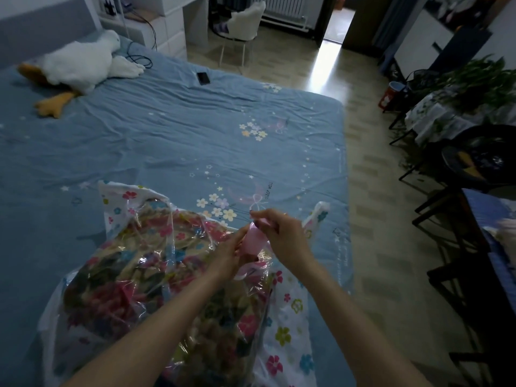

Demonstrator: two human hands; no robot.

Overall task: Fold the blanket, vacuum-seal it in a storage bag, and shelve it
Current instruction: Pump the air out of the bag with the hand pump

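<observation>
Your left hand point(230, 251) and right hand point(282, 233) both pinching pink valve cap point(252, 240) atop storage bag point(282, 325); floral blanket point(139, 275) inside, on bed point(167, 129).

Dim bedroom, you stand at the bed's near edge.
Your bed point(167, 129) has a blue flowered sheet; plush goose point(81, 65) near the headboard, white chair point(243, 23) by the radiator point(282, 7), light from the doorway point(335, 26) glaring on tiled floor point(371, 191).

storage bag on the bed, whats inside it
A folded floral blanket shows through the clear storage bag. Both hands cover the pink valve area; the blanket's underside is hidden.
</observation>
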